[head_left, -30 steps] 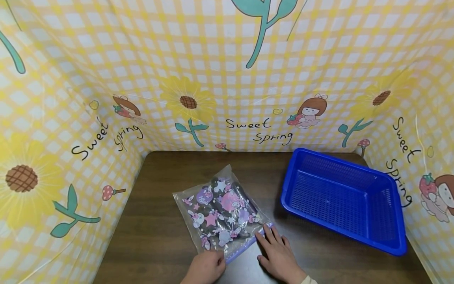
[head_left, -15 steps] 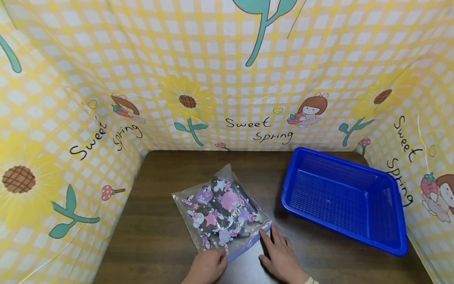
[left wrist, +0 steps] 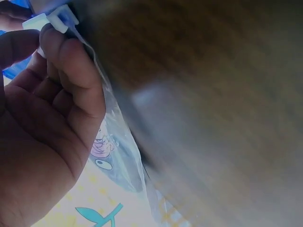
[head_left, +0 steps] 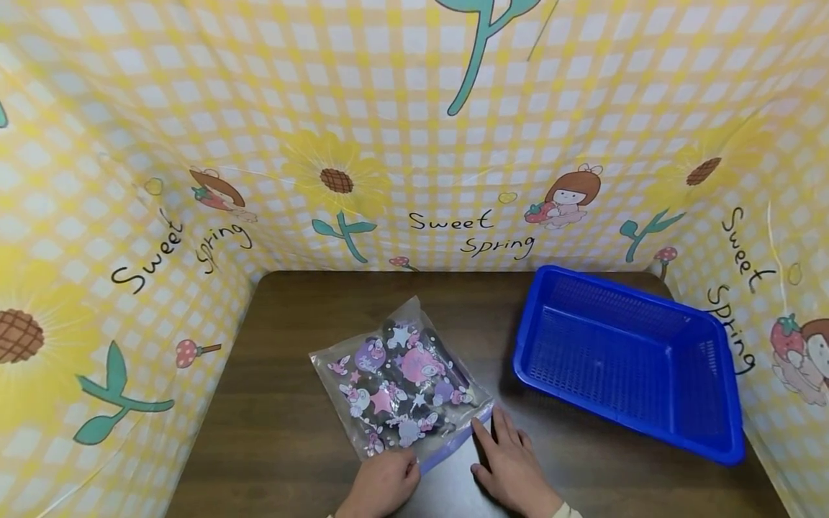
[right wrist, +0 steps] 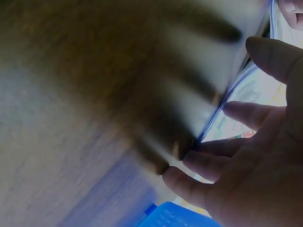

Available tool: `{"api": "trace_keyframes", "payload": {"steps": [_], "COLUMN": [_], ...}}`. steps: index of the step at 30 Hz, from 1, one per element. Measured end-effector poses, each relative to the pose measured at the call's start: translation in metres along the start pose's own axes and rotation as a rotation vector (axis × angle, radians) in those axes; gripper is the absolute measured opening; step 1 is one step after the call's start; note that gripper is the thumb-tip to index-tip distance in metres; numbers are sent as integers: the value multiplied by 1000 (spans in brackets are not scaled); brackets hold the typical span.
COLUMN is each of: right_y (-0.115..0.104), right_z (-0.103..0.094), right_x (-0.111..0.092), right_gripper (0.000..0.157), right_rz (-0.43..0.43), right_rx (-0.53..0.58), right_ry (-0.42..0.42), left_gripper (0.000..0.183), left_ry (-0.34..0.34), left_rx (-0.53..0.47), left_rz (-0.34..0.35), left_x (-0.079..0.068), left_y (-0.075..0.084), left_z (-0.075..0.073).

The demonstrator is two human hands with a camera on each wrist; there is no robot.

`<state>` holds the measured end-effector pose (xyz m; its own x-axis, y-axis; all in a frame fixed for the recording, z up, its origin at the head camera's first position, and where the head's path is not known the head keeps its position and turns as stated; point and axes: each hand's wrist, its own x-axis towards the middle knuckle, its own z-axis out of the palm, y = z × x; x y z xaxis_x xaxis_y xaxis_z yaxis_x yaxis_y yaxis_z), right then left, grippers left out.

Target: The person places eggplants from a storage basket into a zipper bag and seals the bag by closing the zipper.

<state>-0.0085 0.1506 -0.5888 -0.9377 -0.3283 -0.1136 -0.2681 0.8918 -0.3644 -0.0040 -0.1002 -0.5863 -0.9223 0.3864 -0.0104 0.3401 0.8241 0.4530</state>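
Observation:
A clear zip bag (head_left: 363, 374) printed with pink and purple cartoon figures and stars lies on the table, with something dark inside. Purple zip tape (head_left: 447, 450) runs along its near edge. My left hand (head_left: 382, 480) is at the near left end of this tape. In the left wrist view its thumb and index finger pinch a white slider (left wrist: 60, 19) on the bag's edge. My right hand (head_left: 514, 464) lies at the tape's right end, fingers extended and fingertips at the bag's edge. The right wrist view shows those fingers (right wrist: 189, 184) spread.
A blue perforated plastic basket (head_left: 596, 367) stands on the right of the brown wooden table (head_left: 259, 403). Yellow checked cloth (head_left: 401, 144) with flowers and lettering encloses the back and both sides.
My left hand has slid slightly rightward along the bag's zip edge. The right hand has shifted a little at its end. The bag and basket stay in place while the head view tilts slightly.

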Motion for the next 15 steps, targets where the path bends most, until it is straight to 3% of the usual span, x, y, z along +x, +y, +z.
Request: {"api": "trace_keyframes", "payload": {"steps": [5,11,13,15], "right_y": [-6,-3,-2,-1], "right_z": [-10,-11,-11,-13], "right_x": [6,4,3,2], "right_gripper": [65,67,69,71], "right_rz": [-13,-6,1,4], "right_rx": [-22,-18,-15,-7], "right_ry": [-6,-1,14,55], "left_gripper": [29,28,25,21], "left_ry": [62,58,117,219], "left_rx": [57,33,21,16], "left_rz": [16,24,35,45], "left_x": [-1,-2,-1,2], "left_y": [0,4,3,1], "left_z": [-1,0,-1,-4]}}
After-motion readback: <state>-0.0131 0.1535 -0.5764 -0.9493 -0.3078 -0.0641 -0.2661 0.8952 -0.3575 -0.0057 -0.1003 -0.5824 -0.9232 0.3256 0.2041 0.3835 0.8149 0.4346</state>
